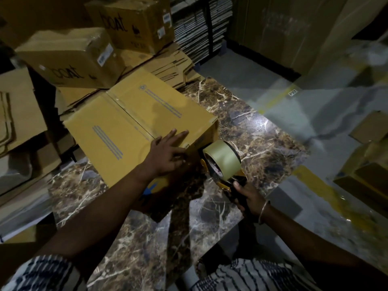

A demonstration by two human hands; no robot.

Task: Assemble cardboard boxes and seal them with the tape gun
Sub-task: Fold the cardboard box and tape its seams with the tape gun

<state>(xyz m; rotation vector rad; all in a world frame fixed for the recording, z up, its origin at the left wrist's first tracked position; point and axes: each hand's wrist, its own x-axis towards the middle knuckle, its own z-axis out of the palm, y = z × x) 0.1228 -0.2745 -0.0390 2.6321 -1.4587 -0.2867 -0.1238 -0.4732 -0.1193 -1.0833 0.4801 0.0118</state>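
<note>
A dim packing warehouse. Printed cartons [69,57] are stacked beside flattened cardboard [174,68]. A floor label [293,92] reads P27.

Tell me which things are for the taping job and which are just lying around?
For the job:
- yellow box, left hand pressing flat on its top
- tape gun, held by the right hand

Just lying about:
- two printed boxes
- flattened cardboard
- marble table underneath

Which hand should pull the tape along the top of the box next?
The right hand, most likely. It already grips the tape gun, whose front sits against the near end of the box. The left hand lies flat on the flaps, holding them down.
</note>
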